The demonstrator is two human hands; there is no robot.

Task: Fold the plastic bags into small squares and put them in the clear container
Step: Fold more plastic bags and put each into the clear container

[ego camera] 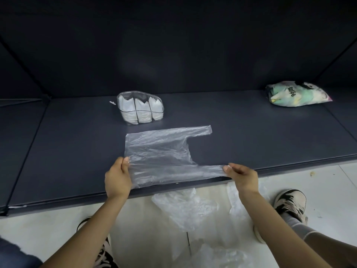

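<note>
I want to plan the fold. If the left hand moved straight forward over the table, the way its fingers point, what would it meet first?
Probably the clear container. The left hand pinches the bag's near corner, and the container stands beyond it, slightly right; depth is hard to judge.

Pretty dim up top, the dark backdrop (pixel 173 45) swallows most of the light. Floor (pixel 328 180) is way brighter, nearly washed out. Soft sheen on the counter (pixel 77 142), wide-angle bending at the edges, corners go murky.

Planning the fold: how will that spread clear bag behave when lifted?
The plastic bag looks thin and wrinkled, so probably floppy and very light. Pinched by left hand and right hand, it likely sags between them and may slip.
</note>
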